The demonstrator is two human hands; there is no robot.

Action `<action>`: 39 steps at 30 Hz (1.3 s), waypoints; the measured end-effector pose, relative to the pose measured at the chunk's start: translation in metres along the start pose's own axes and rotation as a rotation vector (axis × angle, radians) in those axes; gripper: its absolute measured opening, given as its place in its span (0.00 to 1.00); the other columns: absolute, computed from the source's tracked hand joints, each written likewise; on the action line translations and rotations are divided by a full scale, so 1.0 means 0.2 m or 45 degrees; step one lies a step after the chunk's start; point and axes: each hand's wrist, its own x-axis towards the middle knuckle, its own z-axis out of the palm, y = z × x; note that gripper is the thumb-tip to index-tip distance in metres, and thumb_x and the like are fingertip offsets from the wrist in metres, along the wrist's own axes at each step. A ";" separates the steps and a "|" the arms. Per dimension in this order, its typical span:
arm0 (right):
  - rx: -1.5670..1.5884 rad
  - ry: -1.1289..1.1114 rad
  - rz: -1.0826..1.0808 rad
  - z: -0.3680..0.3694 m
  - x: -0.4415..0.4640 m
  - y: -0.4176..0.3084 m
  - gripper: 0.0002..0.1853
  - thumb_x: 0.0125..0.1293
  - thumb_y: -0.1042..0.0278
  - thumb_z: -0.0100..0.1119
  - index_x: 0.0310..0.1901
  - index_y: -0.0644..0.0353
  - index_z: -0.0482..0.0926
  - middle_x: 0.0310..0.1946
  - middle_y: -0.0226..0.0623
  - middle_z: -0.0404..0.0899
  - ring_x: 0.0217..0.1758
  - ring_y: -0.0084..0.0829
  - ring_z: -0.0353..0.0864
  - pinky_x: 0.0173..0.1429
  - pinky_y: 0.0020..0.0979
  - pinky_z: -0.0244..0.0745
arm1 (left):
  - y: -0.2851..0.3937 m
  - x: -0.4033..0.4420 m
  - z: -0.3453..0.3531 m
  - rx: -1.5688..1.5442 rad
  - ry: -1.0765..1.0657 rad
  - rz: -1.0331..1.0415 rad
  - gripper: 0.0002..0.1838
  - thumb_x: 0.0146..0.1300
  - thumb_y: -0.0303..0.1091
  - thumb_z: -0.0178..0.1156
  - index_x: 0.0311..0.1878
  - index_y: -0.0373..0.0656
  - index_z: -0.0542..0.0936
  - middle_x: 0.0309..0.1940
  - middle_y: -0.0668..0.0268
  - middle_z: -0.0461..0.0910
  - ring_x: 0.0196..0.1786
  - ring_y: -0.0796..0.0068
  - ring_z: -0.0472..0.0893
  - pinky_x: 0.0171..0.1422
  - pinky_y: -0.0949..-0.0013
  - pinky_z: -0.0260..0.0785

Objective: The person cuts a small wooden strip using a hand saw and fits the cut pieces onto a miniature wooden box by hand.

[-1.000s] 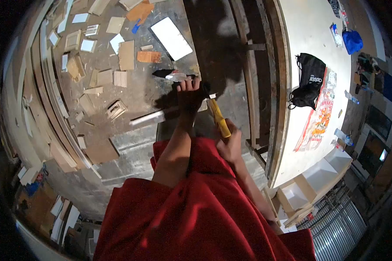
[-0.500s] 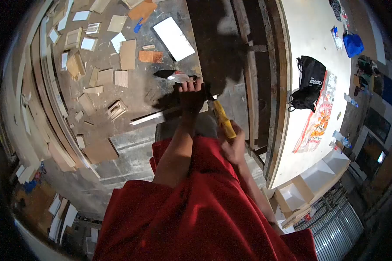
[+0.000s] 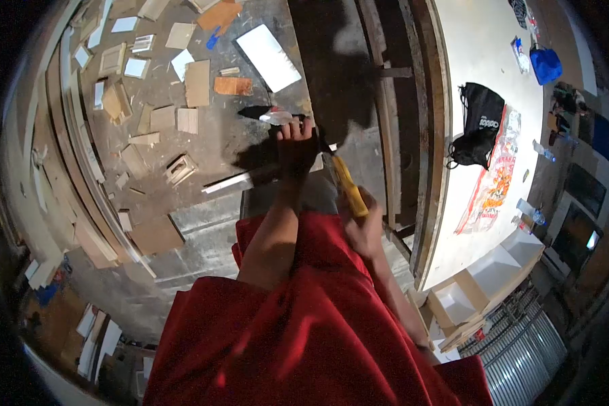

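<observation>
Yellow-handled, a tool (image 3: 347, 178) sits gripped in the closed fingers of the right hand (image 3: 363, 229), its far end in shadow just beside the left hand (image 3: 296, 147). The left fingers point forward near the edge of the table (image 3: 218, 143), close to a shiny clear object (image 3: 276, 118); whether they grip anything, I cannot tell.

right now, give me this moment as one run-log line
right hand: gripping yellow-handled tool | left hand: at worktable edge, grip unclear | on worktable: white panel, wood offcuts
</observation>
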 end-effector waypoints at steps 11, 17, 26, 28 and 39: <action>0.028 -0.066 0.097 -0.01 0.02 -0.06 0.10 0.70 0.71 0.62 0.47 0.69 0.79 0.34 0.33 0.80 0.38 0.22 0.77 0.45 0.28 0.73 | 0.01 0.02 0.00 -0.019 0.082 0.020 0.12 0.64 0.42 0.59 0.47 0.49 0.78 0.43 0.65 0.77 0.46 0.62 0.76 0.46 0.56 0.67; -0.159 -0.093 0.066 -0.04 0.00 -0.13 0.10 0.69 0.72 0.61 0.46 0.69 0.78 0.35 0.34 0.80 0.39 0.22 0.76 0.46 0.27 0.72 | 0.02 -0.01 0.00 0.014 -0.052 0.014 0.13 0.65 0.45 0.58 0.47 0.50 0.79 0.45 0.64 0.78 0.46 0.62 0.77 0.45 0.57 0.67; 0.079 0.000 0.049 -0.05 0.01 -0.10 0.09 0.68 0.71 0.62 0.43 0.68 0.77 0.35 0.34 0.79 0.38 0.23 0.75 0.44 0.28 0.71 | 0.01 0.05 0.01 -0.045 -0.087 -0.021 0.15 0.65 0.45 0.57 0.50 0.49 0.79 0.47 0.62 0.78 0.48 0.60 0.76 0.48 0.55 0.66; -0.003 -0.093 0.130 -0.05 -0.01 -0.08 0.09 0.68 0.71 0.62 0.44 0.68 0.77 0.34 0.34 0.79 0.39 0.22 0.75 0.45 0.27 0.71 | 0.00 0.00 -0.01 -0.015 0.038 0.071 0.17 0.65 0.45 0.57 0.53 0.49 0.79 0.49 0.59 0.79 0.50 0.58 0.77 0.50 0.53 0.67; -0.027 0.350 -0.051 -0.13 0.23 -0.02 0.09 0.68 0.70 0.66 0.40 0.65 0.76 0.29 0.34 0.80 0.36 0.28 0.83 0.39 0.33 0.75 | 0.00 -0.04 0.08 -0.164 -0.065 -0.054 0.14 0.67 0.39 0.55 0.52 0.46 0.78 0.46 0.59 0.78 0.49 0.53 0.77 0.53 0.51 0.69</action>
